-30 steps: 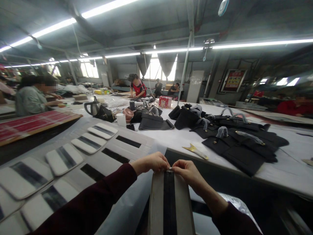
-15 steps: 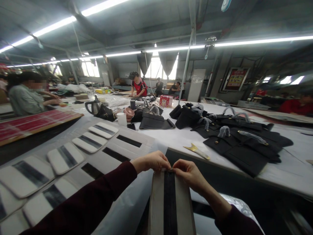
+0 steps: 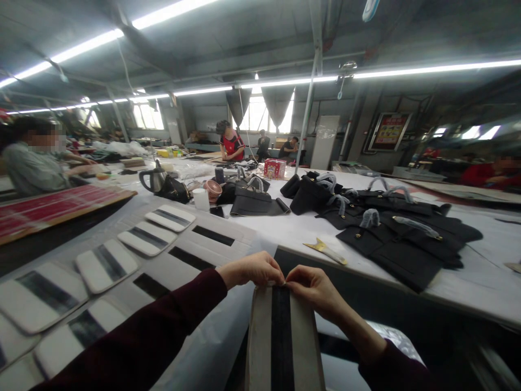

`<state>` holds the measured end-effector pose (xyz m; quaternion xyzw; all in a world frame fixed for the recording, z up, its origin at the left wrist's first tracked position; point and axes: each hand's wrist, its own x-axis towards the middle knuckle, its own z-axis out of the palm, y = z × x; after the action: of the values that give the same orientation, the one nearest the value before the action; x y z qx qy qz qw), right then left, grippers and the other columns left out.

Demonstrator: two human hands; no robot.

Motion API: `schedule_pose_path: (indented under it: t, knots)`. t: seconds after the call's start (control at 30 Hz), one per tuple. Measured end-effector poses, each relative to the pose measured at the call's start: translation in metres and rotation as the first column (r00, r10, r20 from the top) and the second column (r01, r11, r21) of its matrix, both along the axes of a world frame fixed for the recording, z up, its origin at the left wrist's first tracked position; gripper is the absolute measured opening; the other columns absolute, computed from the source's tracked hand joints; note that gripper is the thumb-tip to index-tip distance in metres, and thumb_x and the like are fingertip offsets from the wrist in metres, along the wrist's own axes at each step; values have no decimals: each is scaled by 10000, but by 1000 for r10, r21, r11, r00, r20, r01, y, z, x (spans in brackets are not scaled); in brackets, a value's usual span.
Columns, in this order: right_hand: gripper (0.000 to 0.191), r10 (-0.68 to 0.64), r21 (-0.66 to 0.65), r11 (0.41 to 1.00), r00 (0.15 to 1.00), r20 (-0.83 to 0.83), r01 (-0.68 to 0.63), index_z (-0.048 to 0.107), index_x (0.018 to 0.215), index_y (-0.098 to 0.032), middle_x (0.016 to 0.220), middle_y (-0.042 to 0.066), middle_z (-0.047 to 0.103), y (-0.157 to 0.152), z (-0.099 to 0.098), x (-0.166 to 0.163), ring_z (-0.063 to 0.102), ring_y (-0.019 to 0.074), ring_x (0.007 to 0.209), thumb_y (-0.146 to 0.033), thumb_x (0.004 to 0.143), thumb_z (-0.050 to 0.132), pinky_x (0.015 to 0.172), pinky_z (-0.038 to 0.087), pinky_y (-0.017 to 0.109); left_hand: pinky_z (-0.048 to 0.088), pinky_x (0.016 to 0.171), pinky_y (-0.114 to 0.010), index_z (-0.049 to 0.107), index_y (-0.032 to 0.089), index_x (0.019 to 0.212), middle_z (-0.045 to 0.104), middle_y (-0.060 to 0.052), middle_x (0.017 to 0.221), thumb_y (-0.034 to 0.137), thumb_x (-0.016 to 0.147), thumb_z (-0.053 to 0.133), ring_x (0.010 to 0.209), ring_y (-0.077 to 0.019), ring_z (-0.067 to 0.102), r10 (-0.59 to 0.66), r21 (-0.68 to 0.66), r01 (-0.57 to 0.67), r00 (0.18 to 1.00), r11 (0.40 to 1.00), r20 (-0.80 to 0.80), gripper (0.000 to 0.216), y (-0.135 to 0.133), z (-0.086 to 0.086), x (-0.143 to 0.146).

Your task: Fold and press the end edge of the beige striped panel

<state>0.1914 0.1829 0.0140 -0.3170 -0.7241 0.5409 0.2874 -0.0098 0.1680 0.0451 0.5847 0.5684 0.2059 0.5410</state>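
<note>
A grey panel with a black strip down its middle (image 3: pixel 282 342) stands on end just in front of me. My left hand (image 3: pixel 254 270) and my right hand (image 3: pixel 312 290) both pinch its top edge, fingertips meeting at the black strip. Both sleeves are dark maroon. To the left, several white rounded panels with dark strips (image 3: pixel 106 264) lie in rows on the pale table (image 3: pixel 285 231), alongside flat rectangular pieces with black strips (image 3: pixel 190 259).
Black handbags with wrapped handles (image 3: pixel 401 236) are piled on the table at right. A kettle (image 3: pixel 152 179), a white cup (image 3: pixel 201 199) and a red box (image 3: pixel 274 169) stand further back. A golden tool (image 3: pixel 325 251) lies near the edge. Other people work at left and far tables.
None apart from slight camera sway; both hands stay pinched on the panel's top edge.
</note>
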Motion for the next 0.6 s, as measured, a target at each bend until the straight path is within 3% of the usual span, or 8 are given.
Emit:
schedule_pose_path:
  t: [0.13, 0.3, 0.6]
  knots:
    - [305, 5, -67, 998, 1000, 22, -3, 644, 826, -108, 740, 21, 609, 2, 5, 3, 493, 117, 667, -379, 708, 718, 593, 357, 224, 199, 389, -203, 687, 131, 715, 433, 55, 511, 274, 610, 650, 421, -57, 334, -28, 15, 29, 999, 999, -24, 182, -2, 1, 2]
    - [338, -1, -136, 991, 992, 128, 19, 647, 845, -98, 709, 18, 572, 8, 16, 2, 441, 95, 607, -417, 752, 593, 547, 304, 220, 239, 421, -204, 679, 142, 723, 461, 51, 540, 292, 635, 634, 454, -64, 367, -50, 53, 53, 997, 997, -54, 179, -5, 0, 3]
    - [117, -35, 37, 999, 909, 415, 21, 658, 635, -119, 568, 6, 534, 15, 27, -13, 425, 105, 561, -223, 618, 606, 516, 231, 245, 249, 453, -227, 660, 137, 782, 441, 51, 557, 331, 674, 593, 475, -79, 360, -72, 94, 80, 994, 992, -85, 232, -10, 5, 7]
